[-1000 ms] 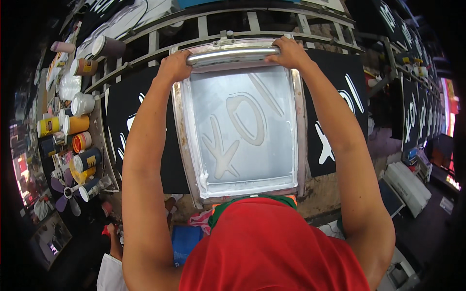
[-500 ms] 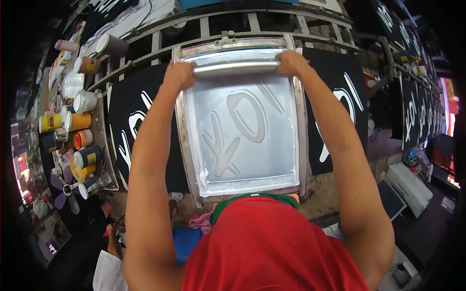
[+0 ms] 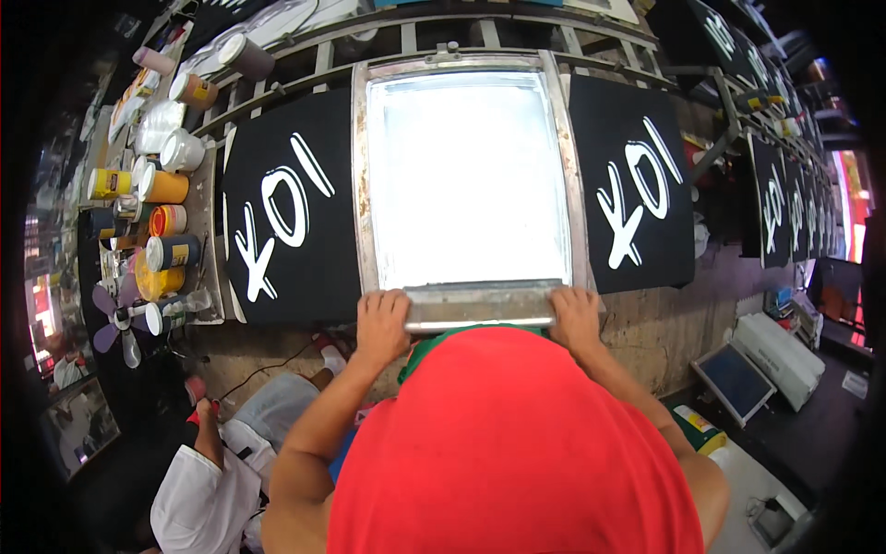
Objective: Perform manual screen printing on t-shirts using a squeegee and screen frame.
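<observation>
My left hand (image 3: 382, 323) and my right hand (image 3: 575, 319) grip opposite ends of a metal squeegee (image 3: 480, 308) at the near end of a screen-printing frame (image 3: 362, 175). The mesh (image 3: 466, 175) inside the frame is covered with bright white ink, and no design shows through it now. Black fabric panels with large white brushed lettering lie on both sides, one at the left (image 3: 328, 231) and one at the right (image 3: 660, 240). My red shirt hides part of the area below the squeegee.
Ink tubs (image 3: 164, 185) crowd the left side beside a fan (image 3: 120, 319). Metal rails (image 3: 406, 32) run behind the frame. More printed panels (image 3: 773, 203) stand at the right, above a grey case (image 3: 775, 355). A person in white clothing (image 3: 203, 489) is low at the left.
Both hands have pulled the squeegee from the far end of the frame to the near end. The mesh, where a design showed before, is now solid white.
</observation>
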